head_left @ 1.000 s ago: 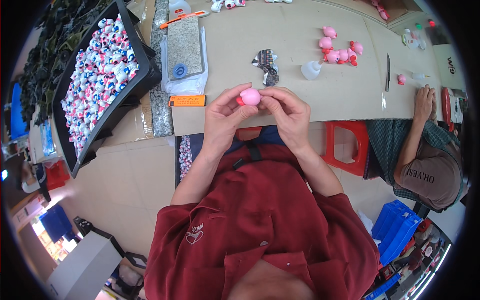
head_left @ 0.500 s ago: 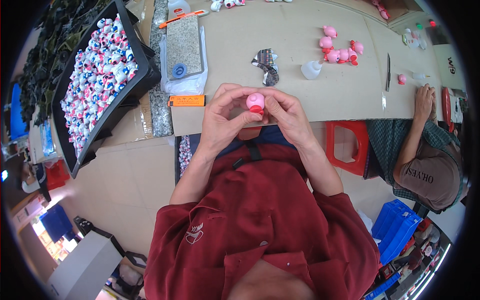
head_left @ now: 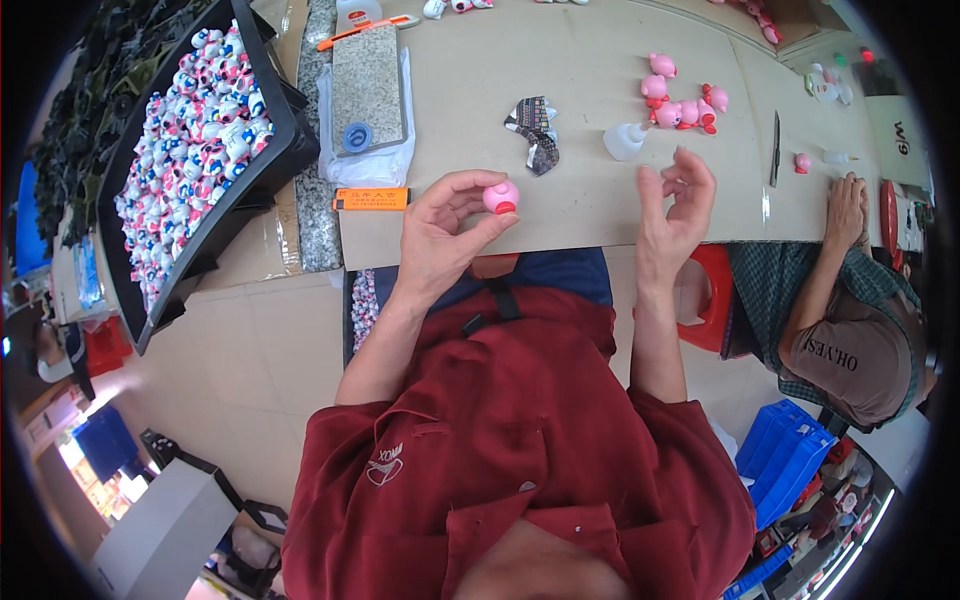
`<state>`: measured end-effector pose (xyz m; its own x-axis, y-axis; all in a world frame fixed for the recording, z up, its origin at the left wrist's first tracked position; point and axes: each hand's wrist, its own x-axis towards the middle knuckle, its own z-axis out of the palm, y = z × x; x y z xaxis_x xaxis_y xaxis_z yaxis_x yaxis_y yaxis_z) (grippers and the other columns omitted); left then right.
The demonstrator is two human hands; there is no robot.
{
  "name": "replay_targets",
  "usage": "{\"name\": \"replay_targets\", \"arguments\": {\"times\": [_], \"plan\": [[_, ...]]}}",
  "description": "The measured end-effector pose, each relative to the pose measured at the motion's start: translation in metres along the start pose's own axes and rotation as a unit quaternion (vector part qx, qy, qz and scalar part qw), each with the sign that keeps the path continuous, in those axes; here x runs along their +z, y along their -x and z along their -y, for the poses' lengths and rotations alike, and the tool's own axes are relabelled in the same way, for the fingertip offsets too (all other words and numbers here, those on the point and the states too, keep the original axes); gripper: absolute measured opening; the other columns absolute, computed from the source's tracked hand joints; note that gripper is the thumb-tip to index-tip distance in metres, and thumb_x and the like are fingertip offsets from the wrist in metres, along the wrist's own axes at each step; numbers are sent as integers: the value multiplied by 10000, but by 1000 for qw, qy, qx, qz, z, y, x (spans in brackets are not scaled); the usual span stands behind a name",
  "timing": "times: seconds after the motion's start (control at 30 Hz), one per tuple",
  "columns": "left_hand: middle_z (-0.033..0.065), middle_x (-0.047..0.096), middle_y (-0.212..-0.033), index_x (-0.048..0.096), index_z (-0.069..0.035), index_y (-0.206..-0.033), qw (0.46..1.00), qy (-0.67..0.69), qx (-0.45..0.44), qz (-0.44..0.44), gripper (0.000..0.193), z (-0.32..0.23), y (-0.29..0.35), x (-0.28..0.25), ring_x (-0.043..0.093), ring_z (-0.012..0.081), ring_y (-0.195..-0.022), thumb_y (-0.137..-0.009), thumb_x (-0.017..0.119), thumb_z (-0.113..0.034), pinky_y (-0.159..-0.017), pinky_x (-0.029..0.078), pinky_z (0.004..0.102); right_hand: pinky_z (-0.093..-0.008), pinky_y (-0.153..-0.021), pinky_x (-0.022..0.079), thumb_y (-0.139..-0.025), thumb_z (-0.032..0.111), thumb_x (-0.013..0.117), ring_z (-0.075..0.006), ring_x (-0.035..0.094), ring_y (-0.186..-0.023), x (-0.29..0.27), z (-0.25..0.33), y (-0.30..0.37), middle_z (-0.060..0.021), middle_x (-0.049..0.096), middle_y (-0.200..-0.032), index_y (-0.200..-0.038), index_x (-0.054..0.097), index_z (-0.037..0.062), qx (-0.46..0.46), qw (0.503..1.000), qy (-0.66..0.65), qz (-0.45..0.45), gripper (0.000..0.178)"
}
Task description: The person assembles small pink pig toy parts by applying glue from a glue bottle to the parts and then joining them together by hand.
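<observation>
Between thumb and fingers, my left hand [head_left: 445, 222] grips a small round pink figurine [head_left: 500, 195] with red feet, just over the table's near edge. My right hand [head_left: 677, 205] is raised off to the right, fingers apart and curled a little, holding nothing. Beyond it stands a white squeeze bottle [head_left: 624, 142] with a thin nozzle, not touched. A cluster of pink figurines with red feet [head_left: 685, 113] sits behind the bottle. Some dark patterned scraps [head_left: 536, 135] lie on the table in front of me.
To the left, a black bin [head_left: 290, 118] holds many small white, pink and blue figures. Near it are a stone slab [head_left: 367, 85] with a blue cap [head_left: 357, 137], an orange box [head_left: 372, 199] and an orange cutter [head_left: 368, 32]. A co-worker [head_left: 850, 310] sits at right.
My right hand has let go of the pink figurine and moved right, toward the squeeze bottle. My left hand keeps hold of the figurine, shifted slightly left.
</observation>
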<state>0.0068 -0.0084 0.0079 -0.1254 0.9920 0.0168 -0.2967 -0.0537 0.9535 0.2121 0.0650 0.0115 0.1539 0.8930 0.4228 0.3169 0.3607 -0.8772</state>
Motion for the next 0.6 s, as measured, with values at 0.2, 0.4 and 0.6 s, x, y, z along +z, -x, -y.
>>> {"name": "replay_targets", "arguments": {"times": [0.2, 0.4, 0.6], "plan": [[161, 533, -1146, 493, 20, -1095, 999, -15, 28, 20, 413, 6, -2, -5, 549, 196, -1039, -724, 642, 124, -901, 464, 313, -284, -739, 432, -698, 157, 742, -177, 520, -848, 7, -5, -20, -88, 555, -1028, -1109, 543, 8, 16, 983, 138, 118, 481], [153, 526, -1149, 472, 10, -1122, 999, -31, 28, 26, 456, 6, -3, -5, 537, 198, -1055, -718, 645, 128, -905, 459, 313, -286, -772, 443, -768, 126, 675, -165, 563, -861, 8, -18, -20, -90, 608, -961, -1108, 535, -6, 23, 981, 122, 150, 390], [122, 549, -1084, 475, 6, -1128, 1000, -7, -8, 25, 456, 4, -2, -8, 567, 187, -992, -723, 659, 105, -848, 484, 293, -246, -732, 453, -797, 71, 630, -125, 586, -814, 6, 20, -5, -86, 621, -919, -1056, 554, -3, 90, 977, -77, 178, 280]]}}
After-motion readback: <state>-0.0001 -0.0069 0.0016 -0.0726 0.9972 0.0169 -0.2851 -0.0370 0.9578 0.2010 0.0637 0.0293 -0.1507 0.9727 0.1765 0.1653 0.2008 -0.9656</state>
